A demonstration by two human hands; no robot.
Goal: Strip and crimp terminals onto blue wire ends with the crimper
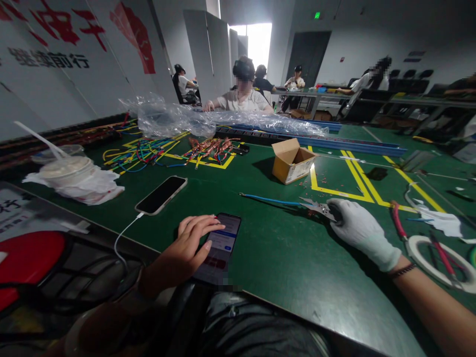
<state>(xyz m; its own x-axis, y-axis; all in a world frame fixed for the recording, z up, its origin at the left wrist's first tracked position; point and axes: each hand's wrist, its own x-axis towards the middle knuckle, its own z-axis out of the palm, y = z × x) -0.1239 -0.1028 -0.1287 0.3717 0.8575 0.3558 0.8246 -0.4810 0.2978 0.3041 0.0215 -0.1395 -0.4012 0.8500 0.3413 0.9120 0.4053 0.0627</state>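
My left hand (195,238), bare, rests over a lit phone (220,258) at the near edge of the table. Its fingers are stretched out across the screen and do not grip the phone. In a white glove, my right hand (353,225) is closed round a pair of wire strippers (316,207) whose jaws point left. A blue wire (269,199) with a metal lug at its left end runs to these jaws; whether they clamp it cannot be made out. The handles are mostly hidden in the glove.
A second phone (161,195) charges on a white cable. Left stands a food bowl (67,171) on tissue. Bundled coloured wires (145,151), an open cardboard box (292,166) and plastic wrap (174,119) lie farther back. A tape roll (416,248) is right. A person (243,96) sits opposite.
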